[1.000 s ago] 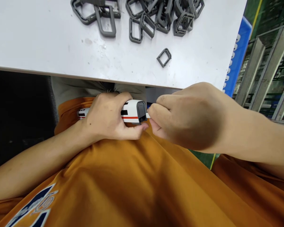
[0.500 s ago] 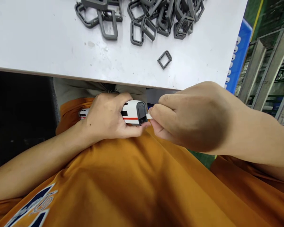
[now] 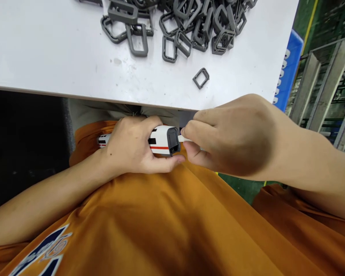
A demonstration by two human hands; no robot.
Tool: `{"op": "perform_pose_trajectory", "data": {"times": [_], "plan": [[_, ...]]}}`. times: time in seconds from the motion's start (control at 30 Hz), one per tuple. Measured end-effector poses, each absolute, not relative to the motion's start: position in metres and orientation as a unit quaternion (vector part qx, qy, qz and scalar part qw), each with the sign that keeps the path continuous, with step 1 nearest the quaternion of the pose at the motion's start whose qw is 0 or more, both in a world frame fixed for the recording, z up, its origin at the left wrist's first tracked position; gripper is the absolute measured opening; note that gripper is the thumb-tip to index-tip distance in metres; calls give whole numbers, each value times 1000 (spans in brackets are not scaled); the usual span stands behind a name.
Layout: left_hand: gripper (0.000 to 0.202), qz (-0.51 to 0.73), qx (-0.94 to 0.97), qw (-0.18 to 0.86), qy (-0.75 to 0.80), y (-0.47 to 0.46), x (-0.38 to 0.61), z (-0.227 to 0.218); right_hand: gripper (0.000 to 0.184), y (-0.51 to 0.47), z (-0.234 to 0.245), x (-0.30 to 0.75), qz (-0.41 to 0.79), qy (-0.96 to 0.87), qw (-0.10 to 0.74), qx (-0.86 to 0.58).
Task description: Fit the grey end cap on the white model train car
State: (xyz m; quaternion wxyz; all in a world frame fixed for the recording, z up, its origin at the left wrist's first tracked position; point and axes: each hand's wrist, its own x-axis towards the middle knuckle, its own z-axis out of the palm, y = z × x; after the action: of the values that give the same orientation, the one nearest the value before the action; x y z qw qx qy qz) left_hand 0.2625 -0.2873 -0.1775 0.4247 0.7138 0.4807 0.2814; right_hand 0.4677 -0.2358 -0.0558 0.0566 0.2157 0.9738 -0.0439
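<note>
My left hand (image 3: 135, 143) is wrapped round a white toy train car (image 3: 162, 140) with black windows and a red stripe, held in front of my body below the table edge. The car's dark grey end face (image 3: 173, 140) points to the right, and its far end sticks out past my wrist. My right hand (image 3: 227, 138) is closed in a pinch on a thin white stick-like piece (image 3: 184, 138), whose tip meets or lies right at the grey end face. Most of that piece is hidden by my fingers, so its kind does not show.
A heap of dark grey plastic frames (image 3: 169, 48) lies on the white table (image 3: 60, 57). One small grey frame (image 3: 201, 78) sits apart, nearer the edge. Right of the table are a blue crate (image 3: 289, 73) holding white parts and a metal rack (image 3: 327, 88).
My right hand has tilted slightly, and more of the white piece shows between its fingers and the car. The left hand keeps its hold; the whole view has shifted a little.
</note>
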Motion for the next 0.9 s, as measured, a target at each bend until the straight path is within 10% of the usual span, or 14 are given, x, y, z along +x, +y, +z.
{"op": "perform_pose_trajectory", "data": {"times": [0.9], "plan": [[62, 324, 741, 397, 435, -291, 258, -181, 22, -229, -47, 466, -87, 966, 63, 234]]}}
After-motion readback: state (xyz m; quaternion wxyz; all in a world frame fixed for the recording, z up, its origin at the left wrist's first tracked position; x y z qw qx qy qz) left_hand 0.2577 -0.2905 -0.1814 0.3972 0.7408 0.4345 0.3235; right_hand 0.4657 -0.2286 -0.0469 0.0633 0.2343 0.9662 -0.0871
